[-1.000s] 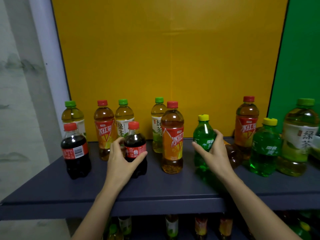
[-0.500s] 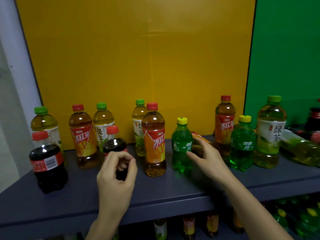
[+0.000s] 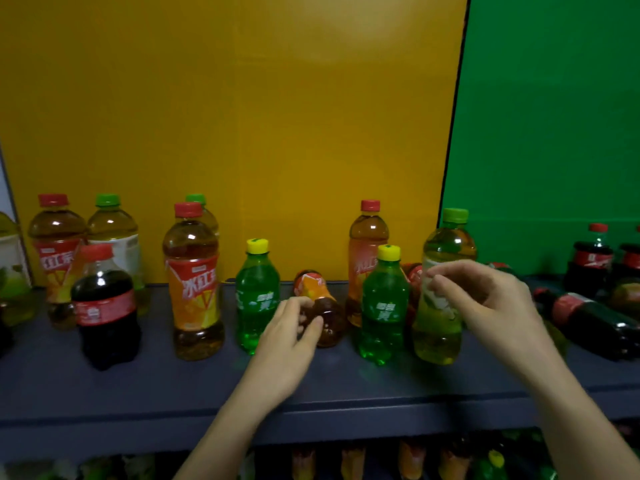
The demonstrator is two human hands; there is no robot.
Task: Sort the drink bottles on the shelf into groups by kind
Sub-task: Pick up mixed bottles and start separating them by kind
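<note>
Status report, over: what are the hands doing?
Left hand on the lying iced tea bottle, grip unclear. Right hand open, at the green tea bottle. Green soda bottle between them.

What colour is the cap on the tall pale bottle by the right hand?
Lime green cap, clearest in the head view.

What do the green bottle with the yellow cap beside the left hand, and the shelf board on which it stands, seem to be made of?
Green bottle: glossy, see-through green plastic, likely; light shines through and white highlights sit on it. Its yellow cap: opaque plastic, it seems. Shelf board: smooth, matte dark blue-grey; painted metal or coated board, the look leaves it open.
</note>
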